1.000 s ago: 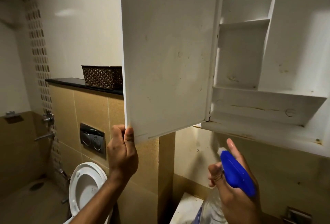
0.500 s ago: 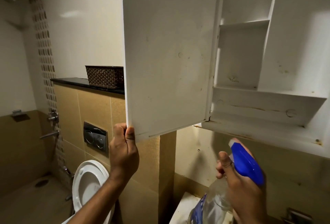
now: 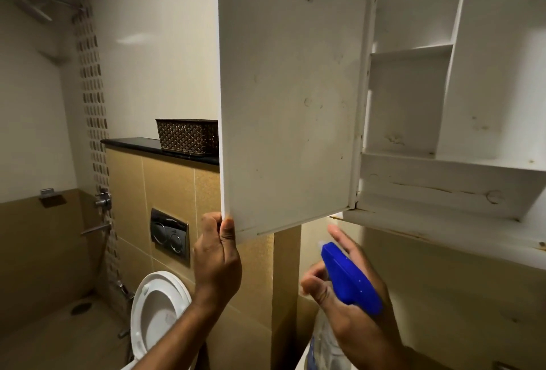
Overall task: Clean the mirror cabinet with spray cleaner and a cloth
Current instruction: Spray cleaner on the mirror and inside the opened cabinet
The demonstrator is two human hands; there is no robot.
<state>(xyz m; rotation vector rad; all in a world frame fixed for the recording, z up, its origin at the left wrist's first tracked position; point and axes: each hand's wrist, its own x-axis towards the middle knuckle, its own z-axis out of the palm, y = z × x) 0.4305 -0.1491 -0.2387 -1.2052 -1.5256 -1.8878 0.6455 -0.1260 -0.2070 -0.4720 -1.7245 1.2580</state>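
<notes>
Sprayer [image 3: 351, 278] shifted left toward door [image 3: 289, 104], right hand [image 3: 363, 328] curled round it (forefinger straight), left hand [image 3: 217, 257] pinching door's lower free corner

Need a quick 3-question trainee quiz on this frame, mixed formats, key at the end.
1. Fill in: the left hand grips the cabinet door at its lower ___.
2. True or false: the cabinet door is shut.
3. The spray bottle is held by: A. the left hand; B. the right hand; C. nobody.

Key: 1. corner; 2. false, it stands swung open and the shelves show; 3. B.
</notes>
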